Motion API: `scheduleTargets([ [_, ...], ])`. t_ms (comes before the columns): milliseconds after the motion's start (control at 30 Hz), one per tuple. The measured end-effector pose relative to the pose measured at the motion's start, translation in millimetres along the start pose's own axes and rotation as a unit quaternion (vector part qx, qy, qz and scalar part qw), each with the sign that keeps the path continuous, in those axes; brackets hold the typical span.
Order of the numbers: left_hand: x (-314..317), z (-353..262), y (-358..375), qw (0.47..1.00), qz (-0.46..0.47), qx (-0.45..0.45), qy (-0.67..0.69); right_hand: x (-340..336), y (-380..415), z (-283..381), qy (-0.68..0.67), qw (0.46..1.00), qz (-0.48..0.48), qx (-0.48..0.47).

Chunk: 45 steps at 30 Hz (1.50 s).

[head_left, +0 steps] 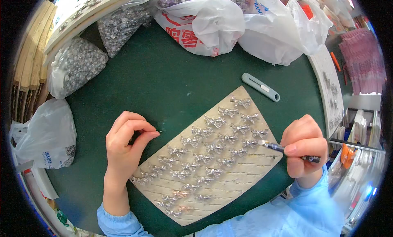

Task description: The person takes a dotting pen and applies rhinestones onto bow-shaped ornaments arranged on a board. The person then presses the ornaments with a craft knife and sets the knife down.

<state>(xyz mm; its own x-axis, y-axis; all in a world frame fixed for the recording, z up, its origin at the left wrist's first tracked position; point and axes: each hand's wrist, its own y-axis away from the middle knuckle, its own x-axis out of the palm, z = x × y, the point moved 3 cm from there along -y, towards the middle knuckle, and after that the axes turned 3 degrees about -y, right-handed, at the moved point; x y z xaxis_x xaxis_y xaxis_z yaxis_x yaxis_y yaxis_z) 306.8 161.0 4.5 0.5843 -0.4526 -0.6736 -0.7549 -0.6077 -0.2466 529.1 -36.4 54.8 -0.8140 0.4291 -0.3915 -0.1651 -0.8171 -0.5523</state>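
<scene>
My right hand (305, 145) grips a dark pen-like tool (275, 146) with a pale tip. That tip is right at one of the silvery bow-shaped pieces (249, 143) near the right side of a beige board (245, 183). Several such glittery bows stand in slanted rows in the board's slits; a couple near the lower corner look pinkish. My left hand (127, 136) is held over the green table left of the board, thumb and forefinger pinched together. A tiny bright speck shows at its fingertips, too small to make out.
A grey-blue box cutter (260, 87) lies beyond the board. Clear bags of shiny beads (77, 65) and white plastic bags (204, 28) line the green table's (163, 81) far and left edges. Another board (325, 81) with silvery pieces stands at the right edge.
</scene>
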Motion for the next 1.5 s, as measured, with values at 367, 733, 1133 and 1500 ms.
scheduleTargets([
  [367,1,0,-1,1.000,-0.017,-0.014,-0.017,43,22,45,0.006,0.949,0.136,-0.285],
  [733,5,-1,2,0.999,-0.017,-0.039,-0.006,47,29,68,-0.053,0.972,0.042,-0.226],
  [1133,-31,-8,46,0.980,-0.094,-0.140,0.107,44,42,61,0.021,0.900,0.031,-0.434],
  [1500,-34,-12,136,0.978,-0.142,-0.153,0.013,63,43,55,-0.013,0.932,0.198,-0.303],
])
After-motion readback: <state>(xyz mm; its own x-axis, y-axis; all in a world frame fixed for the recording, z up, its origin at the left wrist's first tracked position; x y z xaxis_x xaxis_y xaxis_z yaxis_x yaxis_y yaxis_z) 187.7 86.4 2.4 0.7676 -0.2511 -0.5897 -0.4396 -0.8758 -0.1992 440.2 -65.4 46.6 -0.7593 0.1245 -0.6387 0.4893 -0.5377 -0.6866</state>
